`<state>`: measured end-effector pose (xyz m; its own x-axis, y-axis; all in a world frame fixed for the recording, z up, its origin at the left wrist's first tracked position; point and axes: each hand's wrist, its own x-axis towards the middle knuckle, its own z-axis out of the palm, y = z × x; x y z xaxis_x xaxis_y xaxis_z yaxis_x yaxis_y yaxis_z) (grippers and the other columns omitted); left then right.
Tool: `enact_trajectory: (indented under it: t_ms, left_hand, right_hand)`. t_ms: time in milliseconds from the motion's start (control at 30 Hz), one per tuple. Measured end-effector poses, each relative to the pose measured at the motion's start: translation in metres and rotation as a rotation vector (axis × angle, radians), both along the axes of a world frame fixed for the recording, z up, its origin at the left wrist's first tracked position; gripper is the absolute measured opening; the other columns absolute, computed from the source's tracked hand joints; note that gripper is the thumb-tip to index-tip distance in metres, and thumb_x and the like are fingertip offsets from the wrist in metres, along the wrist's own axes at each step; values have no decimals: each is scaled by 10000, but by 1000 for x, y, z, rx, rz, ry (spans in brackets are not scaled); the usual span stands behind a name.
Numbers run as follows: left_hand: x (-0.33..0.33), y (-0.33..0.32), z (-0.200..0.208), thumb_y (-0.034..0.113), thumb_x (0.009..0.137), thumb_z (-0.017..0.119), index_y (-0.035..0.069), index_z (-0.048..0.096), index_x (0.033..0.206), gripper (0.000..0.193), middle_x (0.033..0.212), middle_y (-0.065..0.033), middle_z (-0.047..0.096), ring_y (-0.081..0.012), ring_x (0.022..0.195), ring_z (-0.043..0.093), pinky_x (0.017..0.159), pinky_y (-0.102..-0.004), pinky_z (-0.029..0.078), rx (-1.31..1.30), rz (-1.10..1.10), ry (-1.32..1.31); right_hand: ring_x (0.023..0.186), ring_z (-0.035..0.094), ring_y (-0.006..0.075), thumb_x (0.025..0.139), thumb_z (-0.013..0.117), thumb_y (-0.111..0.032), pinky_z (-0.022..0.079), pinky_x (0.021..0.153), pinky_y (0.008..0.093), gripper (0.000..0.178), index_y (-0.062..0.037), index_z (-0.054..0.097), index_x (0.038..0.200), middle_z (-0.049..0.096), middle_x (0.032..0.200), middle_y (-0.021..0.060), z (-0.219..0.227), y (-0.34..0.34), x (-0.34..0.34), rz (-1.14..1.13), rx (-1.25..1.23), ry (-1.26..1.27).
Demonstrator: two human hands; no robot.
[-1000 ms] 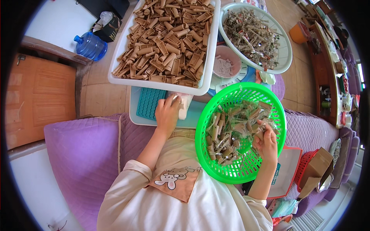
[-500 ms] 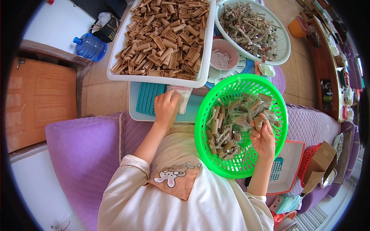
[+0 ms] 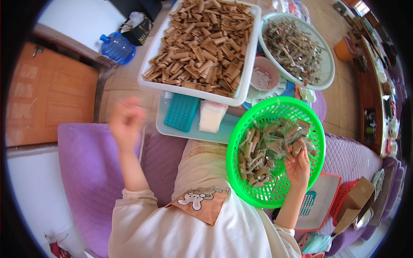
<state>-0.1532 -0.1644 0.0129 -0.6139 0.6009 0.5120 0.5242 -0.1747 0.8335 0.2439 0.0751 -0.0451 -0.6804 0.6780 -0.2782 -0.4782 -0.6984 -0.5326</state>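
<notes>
A: Where is the right hand [image 3: 297, 167] located?

B: It is placed over the right part of a round, bright green, slotted plastic basket [image 3: 231, 157]. A short brown tube-shaped piece [image 3: 297, 148] is held between the thumb and fingers, which are narrowed around it.

A: Contents of the basket?

B: More brown pieces, wrapped in clear film [image 3: 259, 173], are heaped inside, mostly toward the left and top; bare slots are seen at the lower right.

A: And the left hand [image 3: 126, 119]?

B: It is raised well apart from the basket, to the left of a pale blue shallow tray [image 3: 193, 133]. The hand is blurred; how wide its fingers are spread, or whether anything is held, cannot be told.

A: Items on the pale blue tray?

B: A teal ridged rectangular mould [image 3: 182, 112] and, just beside it, a white flat packet [image 3: 212, 117] are noted.

A: Beyond these?

B: A white rectangular plastic tub [image 3: 193, 93] is filled with loose brown half-tubes [image 3: 202, 49].
</notes>
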Motion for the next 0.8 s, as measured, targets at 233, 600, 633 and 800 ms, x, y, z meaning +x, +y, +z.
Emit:
enact_trajectory:
  t_ms: [233,600,633,800]
  left_hand:
    - [-170,-35,-83,11,715,591,43,449,1187,493,1121,-157,534,-191,851,577,670,-293,489,-819,307,-47]
    - [-232,-90,-178,72,708,598,56,621,908,202,973,-118,614,-213,796,604,663,-323,476,-1697,336,-503]
    - [-233,-96,-183,94,714,601,70,643,853,148,946,-122,622,-228,818,607,688,-339,478,-1903,336,-456]
    - [-209,-82,-171,111,756,553,64,642,879,159,929,-157,620,-282,891,598,734,-382,474,-1957,478,293]
  right_hand:
    - [704,467,114,912,410,-192,464,642,234,381,-93,346,1273,506,1029,134,0,1,-11,138,-17,16]
    - [677,468,116,922,387,-233,460,625,213,376,-17,396,1229,536,993,142,19,4,-14,68,-49,-114]
    - [677,468,116,922,387,-233,460,625,213,376,-17,396,1229,536,993,142,18,6,-12,59,-43,-113]
    - [647,469,79,910,422,-214,464,582,204,324,7,433,1146,545,961,118,9,11,-8,48,-31,-172]
